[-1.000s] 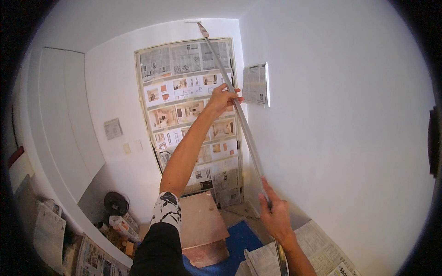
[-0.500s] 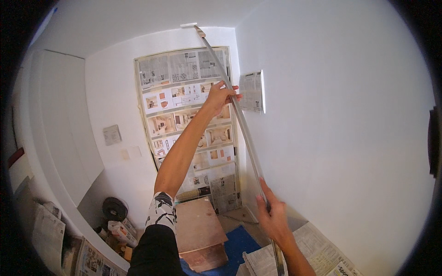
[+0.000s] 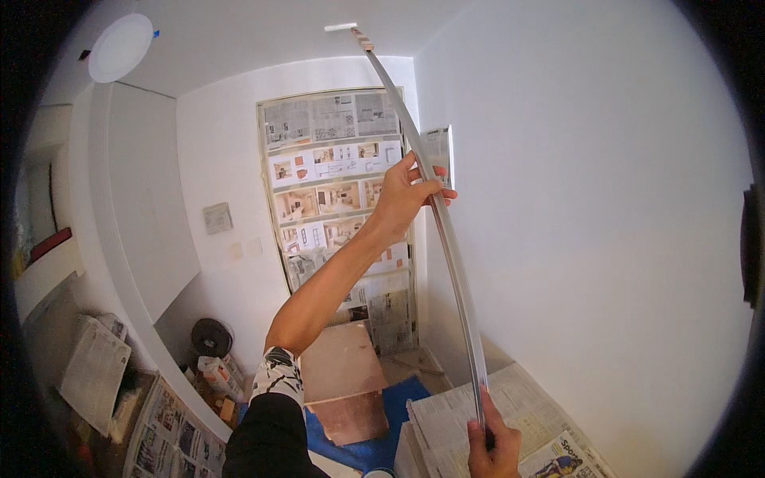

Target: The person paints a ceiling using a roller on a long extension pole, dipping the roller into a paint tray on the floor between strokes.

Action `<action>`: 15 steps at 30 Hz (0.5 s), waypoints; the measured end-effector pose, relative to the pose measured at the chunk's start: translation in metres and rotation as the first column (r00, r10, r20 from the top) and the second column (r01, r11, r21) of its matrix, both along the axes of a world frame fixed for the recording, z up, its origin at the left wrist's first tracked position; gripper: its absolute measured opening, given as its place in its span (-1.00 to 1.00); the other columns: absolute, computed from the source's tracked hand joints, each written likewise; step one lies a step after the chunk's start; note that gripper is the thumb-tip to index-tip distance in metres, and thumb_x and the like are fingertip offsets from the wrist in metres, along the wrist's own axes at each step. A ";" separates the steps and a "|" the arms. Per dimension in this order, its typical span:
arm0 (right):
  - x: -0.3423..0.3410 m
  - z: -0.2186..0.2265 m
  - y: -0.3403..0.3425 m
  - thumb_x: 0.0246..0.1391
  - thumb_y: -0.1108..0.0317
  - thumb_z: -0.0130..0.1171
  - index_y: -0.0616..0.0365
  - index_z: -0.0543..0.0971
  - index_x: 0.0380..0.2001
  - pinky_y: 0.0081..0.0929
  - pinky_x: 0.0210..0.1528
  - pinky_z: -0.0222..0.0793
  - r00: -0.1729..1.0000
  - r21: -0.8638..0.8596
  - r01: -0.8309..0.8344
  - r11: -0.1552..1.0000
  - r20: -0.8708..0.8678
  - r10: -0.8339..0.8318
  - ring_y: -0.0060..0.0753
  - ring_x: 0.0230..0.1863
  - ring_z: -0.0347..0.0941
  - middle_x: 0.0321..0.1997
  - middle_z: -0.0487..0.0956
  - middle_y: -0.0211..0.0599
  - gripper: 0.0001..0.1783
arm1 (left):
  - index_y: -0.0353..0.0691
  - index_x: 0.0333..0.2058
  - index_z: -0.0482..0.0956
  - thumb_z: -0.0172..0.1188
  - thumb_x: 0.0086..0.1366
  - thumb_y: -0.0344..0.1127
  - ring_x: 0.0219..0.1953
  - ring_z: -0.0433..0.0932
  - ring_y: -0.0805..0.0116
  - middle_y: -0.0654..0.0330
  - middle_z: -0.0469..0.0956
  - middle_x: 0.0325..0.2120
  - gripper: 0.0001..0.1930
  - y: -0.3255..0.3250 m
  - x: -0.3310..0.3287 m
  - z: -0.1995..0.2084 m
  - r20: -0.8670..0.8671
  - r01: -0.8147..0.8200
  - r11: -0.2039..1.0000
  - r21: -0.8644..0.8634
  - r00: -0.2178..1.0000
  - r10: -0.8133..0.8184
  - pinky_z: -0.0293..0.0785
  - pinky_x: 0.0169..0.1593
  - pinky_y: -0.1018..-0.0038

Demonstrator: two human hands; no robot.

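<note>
A long silvery pole (image 3: 458,271) runs from the lower right up to the ceiling, bowed by the lens. At its top, past a wrapped tan joint, a narrow white paint roller (image 3: 341,27) appears to rest against the ceiling (image 3: 239,44). My left hand (image 3: 408,195) is closed round the pole at mid-height, thumb across it, some fingertips showing beyond. Lower down, my right hand (image 3: 494,446) grips the pole near the bottom edge; the pole's lower end is hidden.
A newspaper-covered door (image 3: 335,151) stands ahead, with a white wall (image 3: 590,199) at right. White cabinets (image 3: 151,207) line the left. Below are brown boards (image 3: 339,358), a blue sheet (image 3: 406,398) and newspaper-covered surfaces (image 3: 454,422). A round light (image 3: 121,48) hangs overhead.
The roller has moved off the wall's top edge onto the ceiling, nearer me. My right hand has come down and back with the pole. The view has tilted up and turned left.
</note>
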State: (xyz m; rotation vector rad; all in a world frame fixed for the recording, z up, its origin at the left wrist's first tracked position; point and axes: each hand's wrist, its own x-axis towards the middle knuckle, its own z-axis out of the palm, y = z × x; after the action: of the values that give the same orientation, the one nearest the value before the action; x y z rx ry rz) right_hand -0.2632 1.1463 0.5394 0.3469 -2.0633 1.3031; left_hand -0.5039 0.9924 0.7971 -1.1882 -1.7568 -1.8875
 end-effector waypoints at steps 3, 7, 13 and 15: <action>0.053 -0.009 0.018 0.25 0.34 0.05 0.11 0.41 0.21 -0.50 -0.65 0.07 0.998 0.002 0.008 1.000 0.055 -0.008 -0.59 -0.71 0.10 -0.75 0.19 -0.34 -0.55 | -0.41 0.10 0.30 0.12 0.24 -0.52 -0.26 0.65 0.19 0.03 0.47 -0.12 -0.55 0.015 0.053 -0.007 -0.023 -0.003 1.000 -0.018 1.000 0.002 0.63 -0.18 0.42; 0.116 -0.019 0.032 0.25 0.34 0.05 0.12 0.41 0.21 -0.50 -0.65 0.08 0.997 0.018 0.051 0.999 0.049 -0.052 -0.57 -0.71 0.10 -0.74 0.21 -0.33 -0.54 | -0.41 0.09 0.32 0.11 0.25 -0.51 -0.26 0.65 0.19 0.03 0.47 -0.12 -0.57 0.033 0.121 -0.011 -0.050 -0.027 0.998 -0.053 0.998 0.025 0.63 -0.22 0.42; 0.188 -0.018 0.034 0.24 0.36 0.07 0.12 0.43 0.19 -0.49 -0.65 0.09 0.992 -0.038 0.000 0.999 0.122 0.005 -0.57 -0.71 0.13 -0.73 0.25 -0.31 -0.56 | -0.40 0.12 0.30 0.10 0.25 -0.51 -0.28 0.65 0.20 0.02 0.45 -0.11 -0.55 0.034 0.178 -0.028 -0.054 -0.021 0.999 -0.050 0.998 0.018 0.62 -0.25 0.41; 0.201 -0.016 0.030 0.25 0.35 0.06 0.12 0.43 0.19 -0.48 -0.65 0.10 0.975 -0.048 -0.032 0.998 0.216 0.041 -0.57 -0.71 0.15 -0.72 0.26 -0.32 -0.56 | -0.39 0.12 0.30 0.10 0.26 -0.51 -0.28 0.64 0.21 0.02 0.44 -0.10 -0.56 0.029 0.183 -0.031 -0.051 -0.012 0.999 -0.040 0.999 0.010 0.61 -0.25 0.42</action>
State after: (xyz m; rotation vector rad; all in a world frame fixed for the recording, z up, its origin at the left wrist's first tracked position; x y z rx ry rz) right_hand -0.0622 1.1762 0.5236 0.2320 -2.2131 1.4621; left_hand -0.3210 1.0216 0.7664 -1.2277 -1.7789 -1.8078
